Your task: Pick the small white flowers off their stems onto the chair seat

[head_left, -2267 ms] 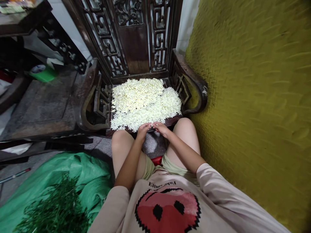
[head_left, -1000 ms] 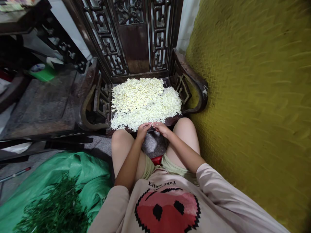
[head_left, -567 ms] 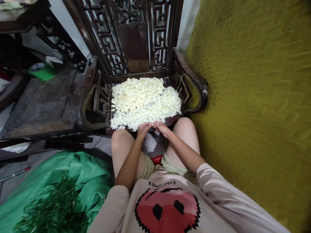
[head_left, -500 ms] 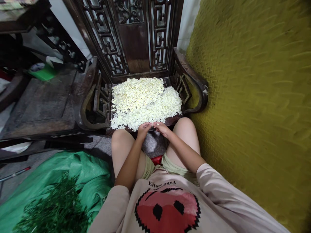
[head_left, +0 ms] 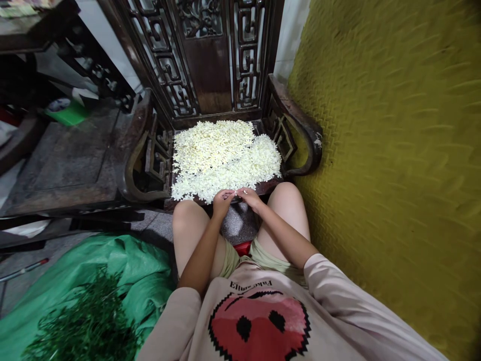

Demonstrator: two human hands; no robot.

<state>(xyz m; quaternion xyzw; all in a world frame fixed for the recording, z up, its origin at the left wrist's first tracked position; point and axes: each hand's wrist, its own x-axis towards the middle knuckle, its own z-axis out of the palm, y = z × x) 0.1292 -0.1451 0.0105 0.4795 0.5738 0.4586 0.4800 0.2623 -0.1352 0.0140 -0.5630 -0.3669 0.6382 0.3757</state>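
Note:
My left hand [head_left: 223, 201] is closed in a pinch at the front edge of the chair seat, its fingertips meeting those of my right hand [head_left: 249, 198]. A tiny white flower [head_left: 236, 193] shows between the two sets of fingertips. Another white speck, like a blossom, sits at the fingers of my right hand, which is pinched too. Just beyond both hands lies a wide, flat heap of small white flowers [head_left: 225, 173], with a yellower heap of flowers [head_left: 212, 143] behind it. Finer detail inside the fingers is too small to see.
The heaps lie on a dark carved wooden chair [head_left: 212, 75] with curved arms. A yellow textured sheet [head_left: 391, 150] rises at the right. On the left are a wooden side table [head_left: 71, 155] with green tape [head_left: 67, 111], and a green sack [head_left: 139, 265] with leafy stems [head_left: 90, 321].
The fingertips have shifted very slightly, and the white specks at them stand out a little more. The heaps of flowers look the same.

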